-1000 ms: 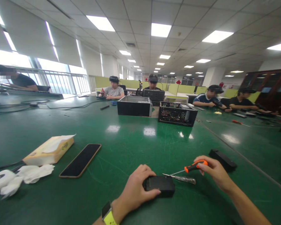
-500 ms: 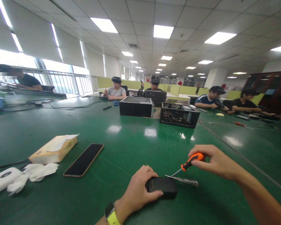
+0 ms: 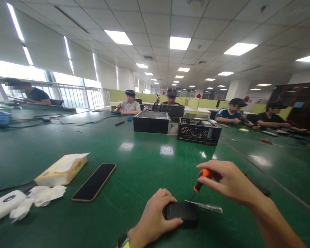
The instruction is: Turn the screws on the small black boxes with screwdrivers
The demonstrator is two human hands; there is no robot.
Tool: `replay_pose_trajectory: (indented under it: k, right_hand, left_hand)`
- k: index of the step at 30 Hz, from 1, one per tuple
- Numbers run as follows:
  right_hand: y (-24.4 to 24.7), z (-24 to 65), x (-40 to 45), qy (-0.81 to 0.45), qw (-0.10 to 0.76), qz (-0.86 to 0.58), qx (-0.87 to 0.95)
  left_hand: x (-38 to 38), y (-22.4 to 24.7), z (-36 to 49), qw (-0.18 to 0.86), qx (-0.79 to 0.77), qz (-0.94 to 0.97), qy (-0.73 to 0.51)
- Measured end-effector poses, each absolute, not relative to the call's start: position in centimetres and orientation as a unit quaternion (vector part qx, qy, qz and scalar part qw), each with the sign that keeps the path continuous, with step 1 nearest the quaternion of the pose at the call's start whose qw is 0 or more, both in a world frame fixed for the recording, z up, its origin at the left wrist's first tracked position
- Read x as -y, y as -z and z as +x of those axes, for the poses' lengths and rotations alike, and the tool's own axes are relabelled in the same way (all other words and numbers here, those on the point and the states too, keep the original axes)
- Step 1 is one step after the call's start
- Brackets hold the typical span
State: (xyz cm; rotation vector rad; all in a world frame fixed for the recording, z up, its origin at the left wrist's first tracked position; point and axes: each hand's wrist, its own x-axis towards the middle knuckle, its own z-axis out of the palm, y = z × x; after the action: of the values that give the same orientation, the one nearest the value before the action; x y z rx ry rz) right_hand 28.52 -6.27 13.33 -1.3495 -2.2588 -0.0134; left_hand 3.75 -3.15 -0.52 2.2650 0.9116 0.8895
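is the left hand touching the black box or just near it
Touching. The head view shows it: the left hand wraps around the left end of the black box, overlapping its near edge.

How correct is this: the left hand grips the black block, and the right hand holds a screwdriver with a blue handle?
The colour is wrong: the head view shows an orange and black handle on the screwdriver in the right hand, not blue. The rest holds.
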Motion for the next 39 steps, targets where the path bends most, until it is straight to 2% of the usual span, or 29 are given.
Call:
replay_pose_trajectory:
  k: [4,9,15,21,25,29,34,39]
  right_hand:
    - [-13.5,28.9,6.6,-0.031,0.244,-0.476,0.844]
    - [-13.7,29.2,6.4,0.0,0.217,-0.541,0.813]
    - [-13.9,29.6,6.5,-0.032,0.227,-0.462,0.857]
    - [-13.6,29.7,6.7,0.023,0.236,-0.524,0.818]
    - [-13.8,29.7,6.7,-0.001,0.222,-0.479,0.849]
    - [-13.9,29.9,6.8,0.003,0.227,-0.519,0.824]
    - [-13.8,29.9,6.7,-0.012,0.239,-0.48,0.844]
    - [-13.9,30.0,6.9,-0.008,0.24,-0.515,0.823]
  left_hand:
    - [3.1,0.6,3.8,0.269,-0.331,0.842,-0.331]
    - [3.1,0.6,3.8,0.27,-0.333,0.841,-0.331]
    - [3.1,0.5,3.8,0.271,-0.337,0.839,-0.33]
    - [3.2,0.5,3.8,0.272,-0.337,0.84,-0.328]
    - [3.2,0.5,3.8,0.272,-0.338,0.839,-0.328]
    - [3.2,0.5,3.7,0.274,-0.34,0.838,-0.326]
    - [3.2,0.7,3.7,0.272,-0.337,0.84,-0.327]
    - [3.0,0.7,3.8,0.275,-0.339,0.838,-0.326]
